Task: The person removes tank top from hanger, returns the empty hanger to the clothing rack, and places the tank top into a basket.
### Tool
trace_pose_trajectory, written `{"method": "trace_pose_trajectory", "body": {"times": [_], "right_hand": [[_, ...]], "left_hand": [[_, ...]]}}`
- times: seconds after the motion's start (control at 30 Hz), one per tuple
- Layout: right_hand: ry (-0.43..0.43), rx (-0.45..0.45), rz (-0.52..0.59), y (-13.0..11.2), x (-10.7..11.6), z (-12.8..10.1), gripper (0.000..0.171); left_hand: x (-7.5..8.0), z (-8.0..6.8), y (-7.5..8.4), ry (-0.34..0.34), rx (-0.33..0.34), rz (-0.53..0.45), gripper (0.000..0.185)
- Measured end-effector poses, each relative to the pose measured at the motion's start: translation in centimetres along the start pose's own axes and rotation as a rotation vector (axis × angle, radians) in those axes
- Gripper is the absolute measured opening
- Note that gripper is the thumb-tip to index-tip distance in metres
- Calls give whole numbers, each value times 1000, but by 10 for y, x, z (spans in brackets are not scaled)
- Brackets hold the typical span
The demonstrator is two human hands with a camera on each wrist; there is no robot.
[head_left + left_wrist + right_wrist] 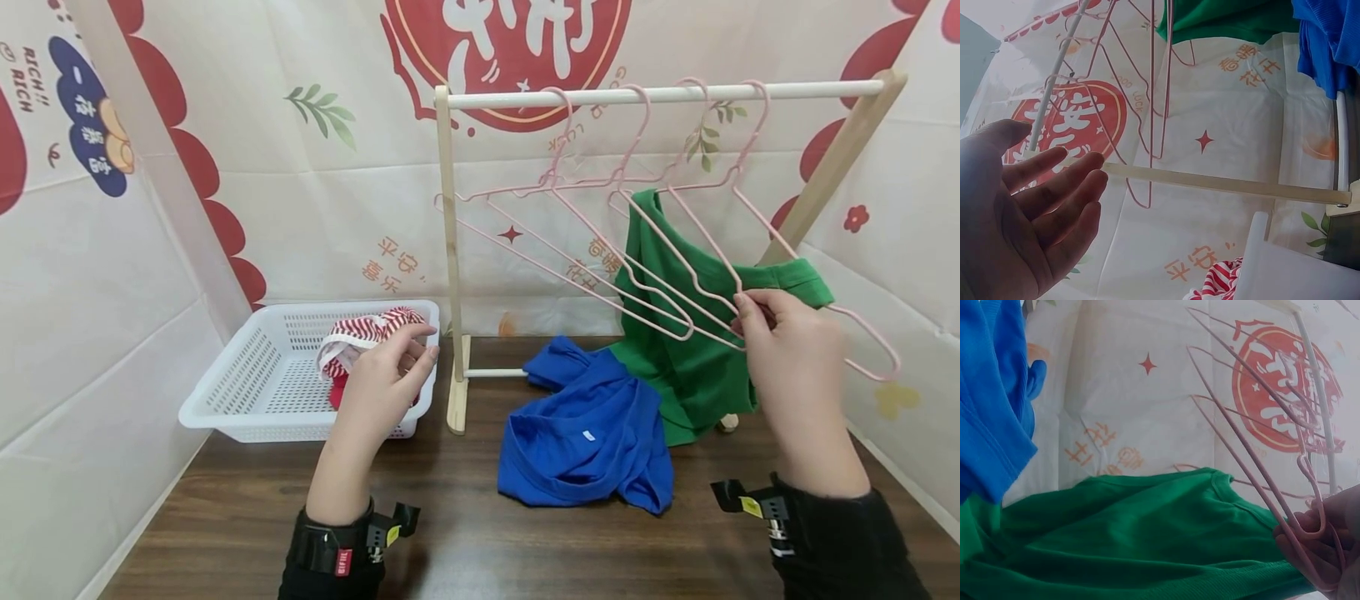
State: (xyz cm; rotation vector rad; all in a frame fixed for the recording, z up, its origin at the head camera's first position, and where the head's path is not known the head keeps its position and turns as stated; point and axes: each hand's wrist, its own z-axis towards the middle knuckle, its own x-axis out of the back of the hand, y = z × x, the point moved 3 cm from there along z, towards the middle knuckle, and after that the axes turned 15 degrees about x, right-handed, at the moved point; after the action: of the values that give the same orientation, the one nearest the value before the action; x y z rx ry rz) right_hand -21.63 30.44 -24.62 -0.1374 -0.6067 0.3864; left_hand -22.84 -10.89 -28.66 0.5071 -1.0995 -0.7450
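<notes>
My right hand (798,358) pinches the lower right end of a pink clothes hanger (705,229) among several on the rack. In the right wrist view, hanger ends (1310,531) converge at its fingers. Behind it, a green garment (690,367) hangs on the rightmost hanger (873,325). My left hand (382,379) is held above the near right part of a white basket (225,417), fingers loosely bent with nothing in them. Partly hidden behind it are a red-and-white striped garment (367,329) and a red cloth (339,390). The left wrist view shows the left hand's fingers (1060,200) spread.
A crumpled blue garment (585,442) lies on the dark wooden table (465,533) at the foot of the rack, against the green one. The rack has a white top rail (510,99) and wooden posts (450,233). Printed cloth walls (330,208) enclose the back and sides.
</notes>
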Motion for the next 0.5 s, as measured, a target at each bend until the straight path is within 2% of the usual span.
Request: {"method": "trace_pose_trajectory", "body": {"times": [0.17, 0.5], "right_hand": [[5, 37, -16, -4, -6, -1, 30], [22, 64, 19, -18, -18, 0, 28]], "left_hand": [[-2, 0, 1, -6, -5, 9, 29], [-5, 1, 2, -11, 2, 10, 30]]}}
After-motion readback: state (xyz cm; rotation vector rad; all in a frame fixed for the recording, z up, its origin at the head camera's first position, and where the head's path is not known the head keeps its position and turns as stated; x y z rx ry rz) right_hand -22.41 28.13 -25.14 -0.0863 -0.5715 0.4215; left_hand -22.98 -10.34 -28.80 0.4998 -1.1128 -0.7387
